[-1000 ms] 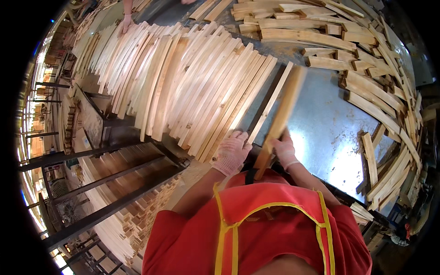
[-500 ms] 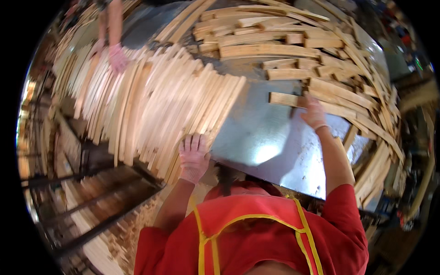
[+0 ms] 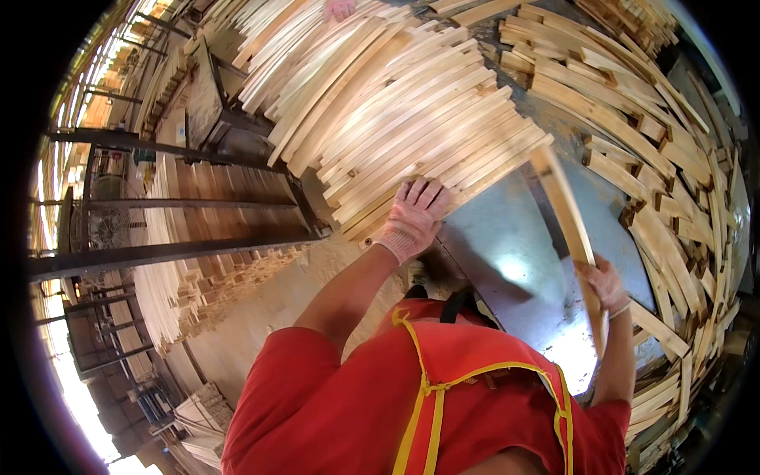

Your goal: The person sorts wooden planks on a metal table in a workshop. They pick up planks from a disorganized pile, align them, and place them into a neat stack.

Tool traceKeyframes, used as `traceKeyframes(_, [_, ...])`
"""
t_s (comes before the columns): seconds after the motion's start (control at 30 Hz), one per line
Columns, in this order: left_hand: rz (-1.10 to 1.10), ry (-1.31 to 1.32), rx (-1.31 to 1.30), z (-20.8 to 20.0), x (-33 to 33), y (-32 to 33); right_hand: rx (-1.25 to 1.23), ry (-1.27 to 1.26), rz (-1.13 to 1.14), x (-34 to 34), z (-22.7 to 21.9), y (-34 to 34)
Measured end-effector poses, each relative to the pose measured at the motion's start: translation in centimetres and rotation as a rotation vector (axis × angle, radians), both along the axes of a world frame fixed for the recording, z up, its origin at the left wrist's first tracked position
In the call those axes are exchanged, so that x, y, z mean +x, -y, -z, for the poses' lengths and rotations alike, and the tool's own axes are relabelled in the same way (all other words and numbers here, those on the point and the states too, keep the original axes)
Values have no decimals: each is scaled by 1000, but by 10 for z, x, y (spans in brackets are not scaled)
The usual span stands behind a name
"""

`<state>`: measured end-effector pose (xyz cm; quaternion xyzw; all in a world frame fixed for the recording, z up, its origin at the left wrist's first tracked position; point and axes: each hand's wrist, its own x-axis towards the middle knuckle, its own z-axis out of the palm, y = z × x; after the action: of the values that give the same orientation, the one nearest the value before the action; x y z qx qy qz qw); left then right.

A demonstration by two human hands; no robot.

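The right hand (image 3: pixel 606 283) is closed around 1 long wooden slat (image 3: pixel 564 210), gripping it near its lower end. The slat stands tilted over the grey metal desk (image 3: pixel 507 261). Its long axis runs from the hand up and away to the far left, so the free end points toward the big fan of slats (image 3: pixel 412 111). Below the hand, a short part of the slat goes on down toward the person's body. The slat is lifted off the desk; only its far tip seems to come close to the fan's near edge, and I cannot tell if it touches there.

The left hand (image 3: pixel 413 215) lies flat, fingers spread apart, on the near ends of the slats in that fan. It grips nothing; it only presses on top of them. The fan lies directly under this hand and spreads away from it to the far side and to the left.

So the left hand is the nearer one to the stacked slats, while the right hand is well apart from them, with bare desk between both hands. To the right of the right hand and beyond it, a loose heap of shorter wood pieces (image 3: pixel 649 119) lies around the rim of the desk. At the far end of the fan, another person's hand (image 3: pixel 339 8) is just in view.
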<state>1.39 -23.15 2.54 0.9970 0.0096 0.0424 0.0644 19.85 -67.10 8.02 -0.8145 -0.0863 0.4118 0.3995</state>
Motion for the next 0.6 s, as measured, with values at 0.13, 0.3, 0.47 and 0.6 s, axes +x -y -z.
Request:
traceKeyframes(0.13, [-18,-15,-62,-17,-11,-4,320,-96,575,-61,53,-25])
traceKeyframes(0.3, [-167,-48,-185,-7,-96,-45,-76,96,464,-62,124,-143])
traceKeyframes(0.47, [-979,306,-708,23,-169,-104,90,47,225,-90,87,-255])
traceKeyframes(0.6, [-1308,-29,-1822,46,-165,-130,221,134,403,-80,103,-209])
